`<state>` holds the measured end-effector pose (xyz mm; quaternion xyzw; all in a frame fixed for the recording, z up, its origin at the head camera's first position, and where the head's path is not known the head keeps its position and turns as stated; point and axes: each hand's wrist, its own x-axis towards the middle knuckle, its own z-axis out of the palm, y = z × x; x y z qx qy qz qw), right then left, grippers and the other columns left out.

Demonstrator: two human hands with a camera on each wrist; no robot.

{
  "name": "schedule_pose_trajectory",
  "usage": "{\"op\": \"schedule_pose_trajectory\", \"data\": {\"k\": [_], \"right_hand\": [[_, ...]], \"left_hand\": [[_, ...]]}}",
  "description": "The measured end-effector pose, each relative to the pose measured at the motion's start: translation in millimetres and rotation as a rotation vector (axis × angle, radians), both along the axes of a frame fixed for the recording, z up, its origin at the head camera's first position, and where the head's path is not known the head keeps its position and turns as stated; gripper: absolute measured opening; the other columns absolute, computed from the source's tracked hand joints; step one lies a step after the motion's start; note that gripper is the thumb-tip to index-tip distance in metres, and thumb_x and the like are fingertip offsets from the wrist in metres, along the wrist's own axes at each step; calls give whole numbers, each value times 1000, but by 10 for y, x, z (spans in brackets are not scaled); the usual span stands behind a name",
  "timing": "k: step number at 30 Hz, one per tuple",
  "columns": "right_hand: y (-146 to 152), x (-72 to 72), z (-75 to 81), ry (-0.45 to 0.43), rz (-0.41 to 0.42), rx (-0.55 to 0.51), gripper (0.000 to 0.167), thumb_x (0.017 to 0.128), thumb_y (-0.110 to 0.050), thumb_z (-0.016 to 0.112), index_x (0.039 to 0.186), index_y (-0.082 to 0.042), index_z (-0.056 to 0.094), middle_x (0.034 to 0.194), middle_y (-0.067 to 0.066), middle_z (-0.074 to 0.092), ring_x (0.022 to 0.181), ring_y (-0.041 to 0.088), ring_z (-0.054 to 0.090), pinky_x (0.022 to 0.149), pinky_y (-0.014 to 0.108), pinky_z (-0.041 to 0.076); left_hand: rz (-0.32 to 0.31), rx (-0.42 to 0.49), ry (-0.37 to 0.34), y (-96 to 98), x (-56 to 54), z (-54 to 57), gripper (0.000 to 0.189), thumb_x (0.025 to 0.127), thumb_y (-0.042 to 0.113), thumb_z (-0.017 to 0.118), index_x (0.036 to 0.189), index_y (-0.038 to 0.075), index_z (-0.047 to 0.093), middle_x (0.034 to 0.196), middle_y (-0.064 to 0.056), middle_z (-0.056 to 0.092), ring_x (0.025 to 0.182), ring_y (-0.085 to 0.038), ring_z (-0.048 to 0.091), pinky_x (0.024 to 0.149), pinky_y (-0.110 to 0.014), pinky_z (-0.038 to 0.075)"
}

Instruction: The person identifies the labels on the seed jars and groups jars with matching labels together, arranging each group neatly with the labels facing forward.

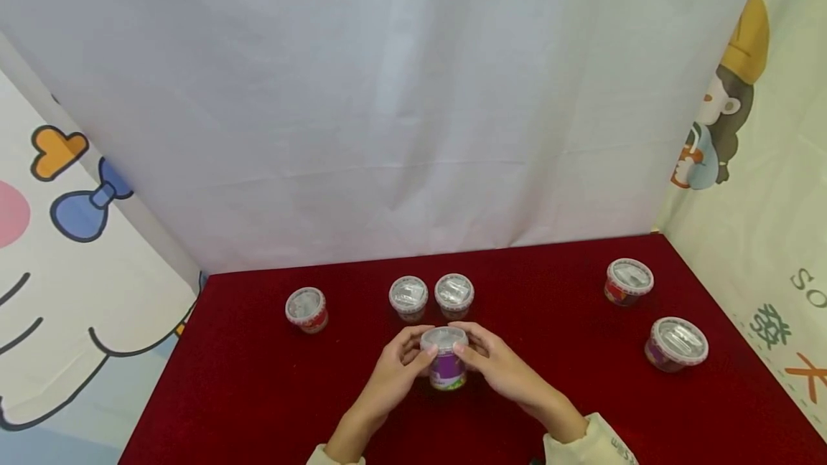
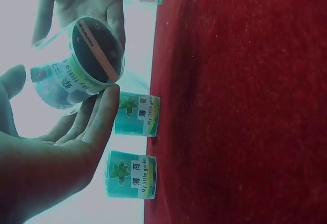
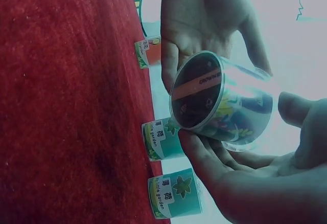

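Between both hands is a small clear plastic tub [image 1: 448, 368] with a purple label and a clear lid, raised off the red cloth. My left hand [image 1: 390, 375] grips its left side, fingers curled behind and thumb on the front. From the opposite side my right hand [image 1: 507, 373] holds it the same way. Both wrist views show the tub's dark base [image 2: 97, 50] with a light wooden strip across it; "My little garden" is printed on the label. Just beyond the hands stand two lidded tubs [image 1: 408, 298] [image 1: 454, 296], whose green mint labels [image 3: 176, 193] show in the wrist views.
A red-labelled tub [image 1: 309, 311] stands at the back left. Two more lidded tubs, one far right [image 1: 629, 283] and one nearer tub [image 1: 675, 345], stand by the right edge. Red cloth [image 1: 258, 393] covers the table; a white curtain [image 1: 362, 128] hangs behind it.
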<state>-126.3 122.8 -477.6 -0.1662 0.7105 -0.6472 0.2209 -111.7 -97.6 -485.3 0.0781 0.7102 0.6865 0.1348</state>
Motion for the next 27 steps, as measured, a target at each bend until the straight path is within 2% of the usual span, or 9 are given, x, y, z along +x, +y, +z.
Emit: {"op": "schedule_pose_trajectory", "data": {"k": [2,7,10,13,18,20,24,27], "right_hand": [[-14,8,-2,-10,-3,-1,60,114,-29,51,159,7,33,157,28,46,145,43,47,112,47,50],[-80,27,-10,36,-52,45,60,112,-30,55,157,5,36,151,27,51,138,42,54,105,44,53],[-104,21,-26,70,-69,74,59,111,-29,59,155,5,38,147,25,55,134,40,57,101,42,54],[-96,11,-36,60,-54,62,59,111,-28,58,156,5,38,149,26,54,137,41,55,105,45,53],[-51,8,-31,19,4,18,59,113,-29,53,158,6,36,154,26,50,144,44,48,113,53,48],[-56,14,-28,10,13,11,60,114,-30,52,158,6,34,156,27,48,145,45,47,113,54,47],[-109,34,-28,21,-23,36,60,113,-29,54,158,5,34,153,27,50,139,43,53,108,48,52],[-148,43,-39,52,-53,65,58,111,-29,58,154,4,39,144,24,57,127,35,61,99,39,55]], "left_hand": [[-2,4,-4,-15,-3,-11,49,109,23,63,147,-4,51,134,-20,65,109,-18,67,90,-27,58],[75,-33,7,-2,18,-12,50,105,24,70,142,-4,54,126,-18,67,105,-18,67,85,-26,57],[108,-59,16,15,39,-13,50,104,24,72,141,-3,54,128,-17,66,105,-19,66,84,-27,56],[101,-41,6,9,48,-19,47,105,22,70,141,-3,52,130,-18,64,105,-19,65,85,-27,56],[29,-4,-19,-52,41,-30,45,109,22,63,144,-2,50,136,-19,61,109,-20,65,91,-30,58],[17,-4,-17,-68,44,-34,46,109,23,62,145,-3,50,136,-20,61,110,-20,66,92,-31,58],[61,-9,-8,-63,61,-28,45,107,21,66,143,-4,53,134,-20,63,107,-20,67,88,-29,59],[92,-25,-8,-52,76,-30,47,105,22,69,141,-4,53,132,-18,63,105,-18,66,86,-26,58]]}}
